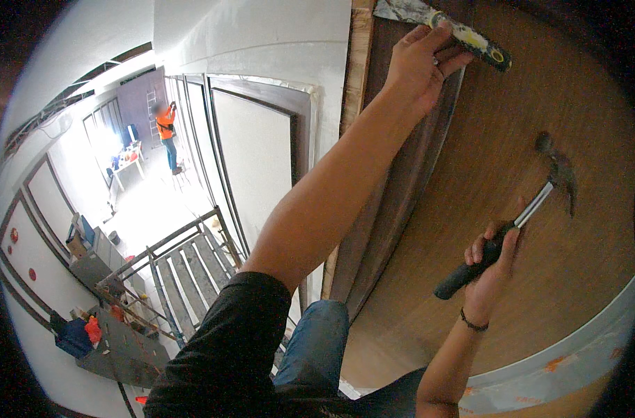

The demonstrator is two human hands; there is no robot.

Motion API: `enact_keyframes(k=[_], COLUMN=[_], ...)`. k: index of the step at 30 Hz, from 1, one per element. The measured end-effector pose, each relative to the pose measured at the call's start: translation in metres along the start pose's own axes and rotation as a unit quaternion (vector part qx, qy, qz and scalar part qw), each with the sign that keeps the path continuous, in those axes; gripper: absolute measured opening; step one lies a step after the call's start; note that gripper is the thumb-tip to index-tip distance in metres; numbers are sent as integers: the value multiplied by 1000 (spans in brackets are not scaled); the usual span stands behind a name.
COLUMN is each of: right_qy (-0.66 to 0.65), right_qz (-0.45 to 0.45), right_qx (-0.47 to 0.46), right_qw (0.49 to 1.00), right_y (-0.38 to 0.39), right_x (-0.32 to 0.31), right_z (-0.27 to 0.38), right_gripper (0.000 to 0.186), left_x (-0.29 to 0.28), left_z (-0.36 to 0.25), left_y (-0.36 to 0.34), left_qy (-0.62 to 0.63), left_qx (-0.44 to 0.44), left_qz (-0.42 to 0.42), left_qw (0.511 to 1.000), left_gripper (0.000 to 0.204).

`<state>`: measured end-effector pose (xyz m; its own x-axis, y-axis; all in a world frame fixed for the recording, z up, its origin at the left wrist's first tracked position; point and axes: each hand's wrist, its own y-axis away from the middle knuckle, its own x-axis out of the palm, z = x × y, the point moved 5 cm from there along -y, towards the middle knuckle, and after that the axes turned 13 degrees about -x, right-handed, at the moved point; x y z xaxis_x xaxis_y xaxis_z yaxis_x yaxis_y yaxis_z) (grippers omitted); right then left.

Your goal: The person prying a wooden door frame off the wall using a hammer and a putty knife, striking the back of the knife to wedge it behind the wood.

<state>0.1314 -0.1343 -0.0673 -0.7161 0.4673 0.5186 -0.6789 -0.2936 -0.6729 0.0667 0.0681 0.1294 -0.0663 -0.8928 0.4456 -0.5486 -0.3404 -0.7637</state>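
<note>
Left sleeve (223,338) clear of hammer (534,205)

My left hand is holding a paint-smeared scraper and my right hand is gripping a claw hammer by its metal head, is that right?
Not quite: the head camera view shows your right hand gripping the claw hammer by its black handle. Your left hand does hold the paint-smeared scraper.

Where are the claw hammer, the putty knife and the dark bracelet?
Claw hammer (534,203): head view, on its metal shaft.
Putty knife (473,40): head view, on its handle.
Dark bracelet (473,324): head view, on its band.
</note>
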Motion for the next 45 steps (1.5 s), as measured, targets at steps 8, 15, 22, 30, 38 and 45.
enact_keyframes(k=[8,15,22,30,38,45], right_qy=[3,22,74,58,89,86], right_qz=[-37,-9,75,103,91,15], right_qx=[28,-83,-115,-116,-116,-140], right_qw=[999,996,988,986,985,986], right_y=[-9,-55,-78,-87,-91,-78], right_x=[4,50,85,78,71,78], right_z=[-6,14,23,20,21,29], right_gripper=[51,45,30,23,23,23], left_x=[2,5,10,11,11,9], left_z=[0,2,-1,-1,0,1], left_y=[-4,-15,-21,-22,-27,-23], left_qy=[15,19,82,83,100,108], left_qx=[16,-3,15,28,22,5], left_qz=[10,-21,18,18,4,-9], left_qw=[1000,1000,996,996,995,994], left_gripper=[14,12,11,12,16,17])
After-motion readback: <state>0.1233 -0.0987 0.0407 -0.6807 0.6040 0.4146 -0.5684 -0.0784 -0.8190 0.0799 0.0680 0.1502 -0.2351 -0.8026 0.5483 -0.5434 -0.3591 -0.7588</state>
